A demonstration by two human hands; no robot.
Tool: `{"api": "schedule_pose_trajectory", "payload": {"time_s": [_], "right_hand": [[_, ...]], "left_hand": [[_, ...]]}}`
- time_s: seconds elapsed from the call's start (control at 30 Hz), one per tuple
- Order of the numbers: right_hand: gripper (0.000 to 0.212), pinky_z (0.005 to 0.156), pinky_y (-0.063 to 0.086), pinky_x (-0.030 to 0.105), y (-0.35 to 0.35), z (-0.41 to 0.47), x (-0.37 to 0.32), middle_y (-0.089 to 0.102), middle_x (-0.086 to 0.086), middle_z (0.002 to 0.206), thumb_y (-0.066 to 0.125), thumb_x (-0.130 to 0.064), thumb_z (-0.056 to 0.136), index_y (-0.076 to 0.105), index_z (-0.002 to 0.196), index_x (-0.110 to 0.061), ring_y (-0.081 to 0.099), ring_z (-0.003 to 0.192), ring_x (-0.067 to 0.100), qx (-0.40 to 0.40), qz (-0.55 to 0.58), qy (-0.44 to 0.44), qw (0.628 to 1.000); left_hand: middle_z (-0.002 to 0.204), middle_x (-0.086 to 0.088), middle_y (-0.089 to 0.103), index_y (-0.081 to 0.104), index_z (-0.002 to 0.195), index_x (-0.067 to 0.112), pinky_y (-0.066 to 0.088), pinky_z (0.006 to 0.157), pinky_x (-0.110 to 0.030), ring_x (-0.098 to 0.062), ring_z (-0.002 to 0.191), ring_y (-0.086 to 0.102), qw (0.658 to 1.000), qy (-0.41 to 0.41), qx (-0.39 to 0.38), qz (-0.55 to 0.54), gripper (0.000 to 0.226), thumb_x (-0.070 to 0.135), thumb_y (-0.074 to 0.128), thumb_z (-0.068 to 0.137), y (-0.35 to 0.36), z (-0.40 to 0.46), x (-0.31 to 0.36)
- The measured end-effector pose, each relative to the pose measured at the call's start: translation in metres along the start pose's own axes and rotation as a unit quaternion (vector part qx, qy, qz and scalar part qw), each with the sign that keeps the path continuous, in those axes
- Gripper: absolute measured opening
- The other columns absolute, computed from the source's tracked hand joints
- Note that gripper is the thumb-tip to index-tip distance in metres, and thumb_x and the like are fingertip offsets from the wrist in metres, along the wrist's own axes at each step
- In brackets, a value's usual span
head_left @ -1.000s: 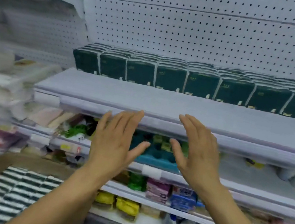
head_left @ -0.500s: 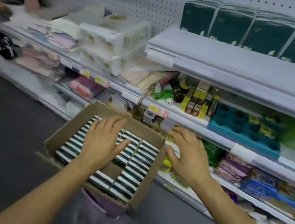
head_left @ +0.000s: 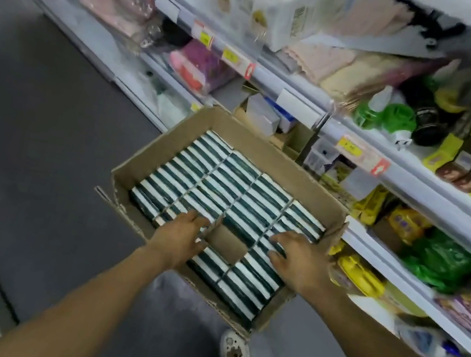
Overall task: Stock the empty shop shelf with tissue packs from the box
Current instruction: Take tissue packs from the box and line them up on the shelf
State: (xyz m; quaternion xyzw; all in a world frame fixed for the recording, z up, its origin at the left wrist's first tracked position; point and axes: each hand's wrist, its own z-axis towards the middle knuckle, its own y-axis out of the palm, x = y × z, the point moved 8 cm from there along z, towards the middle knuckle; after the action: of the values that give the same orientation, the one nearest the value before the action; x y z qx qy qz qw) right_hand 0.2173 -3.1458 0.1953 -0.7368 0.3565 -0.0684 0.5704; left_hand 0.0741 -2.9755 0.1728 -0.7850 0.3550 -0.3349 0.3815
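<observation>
This is a shop aisle. White shelves (head_left: 416, 178) run along the right side, with yellow and red price labels (head_left: 360, 156) on their front edges. Many packed goods lie on them. A box (head_left: 149, 160) of packs (head_left: 227, 183) stands above the grey floor (head_left: 35, 111).

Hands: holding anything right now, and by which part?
Nothing lifted. Left hand and right hand lie with straight fingers on top of the packs in the box, either side of the gap; no grip shows.
</observation>
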Motion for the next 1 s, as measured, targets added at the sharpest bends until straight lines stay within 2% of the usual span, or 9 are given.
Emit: {"api": "schedule_pose_trajectory", "payload": {"time_s": [0.17, 0.27, 0.4, 0.53, 0.63, 0.73, 0.8, 0.9, 1.0], "right_hand": [[0.042, 0.093, 0.045, 0.033, 0.066, 0.063, 0.004, 0.051, 0.001, 0.136, 0.051, -0.042, 0.097, 0.052, 0.135, -0.024, 0.048, 0.123, 0.020, -0.063, 0.009, 0.002, 0.998], [0.044, 0.096, 0.041, 0.033, 0.090, 0.090, 0.006, 0.050, 0.003, 0.136, 0.051, -0.041, 0.096, 0.052, 0.135, -0.020, 0.045, 0.125, 0.021, -0.064, -0.010, 0.007, 0.998], [0.041, 0.095, 0.041, 0.036, 0.111, 0.109, 0.009, 0.049, 0.007, 0.132, 0.047, -0.038, 0.097, 0.051, 0.131, -0.016, 0.046, 0.121, 0.025, -0.081, -0.072, 0.001, 0.994], [0.039, 0.090, 0.040, 0.035, 0.116, 0.118, 0.002, 0.053, 0.008, 0.126, 0.047, -0.043, 0.096, 0.055, 0.123, -0.015, 0.051, 0.115, 0.024, -0.077, -0.142, -0.014, 0.987], [0.042, 0.091, 0.037, 0.036, 0.116, 0.125, -0.004, 0.056, 0.008, 0.120, 0.049, -0.046, 0.094, 0.055, 0.119, -0.013, 0.052, 0.110, 0.024, -0.067, -0.225, -0.016, 0.972], [0.034, 0.096, 0.037, 0.040, 0.122, 0.129, -0.006, 0.058, 0.009, 0.118, 0.056, -0.031, 0.092, 0.056, 0.119, -0.011, 0.054, 0.108, 0.025, -0.071, -0.278, -0.009, 0.958], [0.026, 0.097, 0.040, 0.039, 0.126, 0.132, -0.003, 0.059, 0.008, 0.118, 0.059, -0.018, 0.089, 0.058, 0.115, -0.013, 0.055, 0.109, 0.024, -0.087, -0.264, 0.005, 0.961], [0.013, 0.075, 0.038, 0.028, 0.118, 0.135, 0.001, 0.060, 0.003, 0.110, 0.060, -0.011, 0.087, 0.058, 0.096, -0.020, 0.056, 0.099, 0.018, -0.071, -0.188, 0.028, 0.979], [0.007, 0.065, 0.031, 0.026, 0.101, 0.128, 0.003, 0.057, 0.000, 0.102, 0.059, -0.013, 0.087, 0.055, 0.088, -0.019, 0.054, 0.094, 0.017, -0.036, -0.106, 0.014, 0.994]], "left_hand": [[0.122, -0.004, 0.058, 0.060, 0.122, 0.022, 0.050, 0.092, -0.042, -0.026, 0.114, 0.052, 0.996, 0.039, -0.064, 0.057, 0.027, 0.033, 0.051, 0.099, 0.043, 0.056, -0.006], [0.127, -0.002, 0.059, 0.061, 0.126, 0.029, 0.042, 0.099, -0.035, -0.023, 0.119, 0.050, 0.987, 0.089, -0.093, 0.100, 0.030, 0.036, 0.055, 0.097, 0.065, 0.076, -0.002], [0.135, 0.000, 0.056, 0.058, 0.130, 0.033, 0.021, 0.114, -0.041, -0.023, 0.135, 0.034, 0.957, 0.141, -0.149, 0.205, 0.037, 0.041, 0.058, 0.094, 0.086, 0.090, -0.008], [0.132, 0.001, 0.058, 0.059, 0.127, 0.030, 0.027, 0.109, -0.042, -0.023, 0.136, 0.030, 0.922, 0.185, -0.123, 0.317, 0.031, 0.026, 0.057, 0.096, 0.097, 0.096, -0.007], [0.131, 0.003, 0.058, 0.054, 0.131, 0.031, 0.026, 0.111, -0.044, -0.024, 0.137, 0.029, 0.895, 0.211, -0.131, 0.371, 0.039, 0.026, 0.061, 0.093, 0.109, 0.100, -0.007], [0.128, 0.004, 0.061, 0.056, 0.130, 0.030, 0.022, 0.113, -0.046, -0.027, 0.138, 0.030, 0.863, 0.230, -0.134, 0.429, 0.041, 0.029, 0.066, 0.090, 0.118, 0.101, -0.007], [0.119, 0.004, 0.065, 0.061, 0.121, 0.029, 0.024, 0.111, -0.044, -0.025, 0.129, 0.041, 0.849, 0.240, -0.132, 0.452, 0.032, 0.026, 0.067, 0.090, 0.121, 0.100, -0.003], [0.097, 0.004, 0.069, 0.066, 0.103, 0.026, 0.025, 0.106, -0.038, -0.022, 0.108, 0.054, 0.876, 0.231, -0.108, 0.410, 0.014, 0.021, 0.061, 0.091, 0.110, 0.096, 0.002], [0.095, 0.003, 0.066, 0.064, 0.103, 0.023, 0.027, 0.104, -0.037, -0.021, 0.106, 0.050, 0.936, 0.201, -0.045, 0.285, 0.023, 0.032, 0.053, 0.084, 0.082, 0.085, -0.004]]}}
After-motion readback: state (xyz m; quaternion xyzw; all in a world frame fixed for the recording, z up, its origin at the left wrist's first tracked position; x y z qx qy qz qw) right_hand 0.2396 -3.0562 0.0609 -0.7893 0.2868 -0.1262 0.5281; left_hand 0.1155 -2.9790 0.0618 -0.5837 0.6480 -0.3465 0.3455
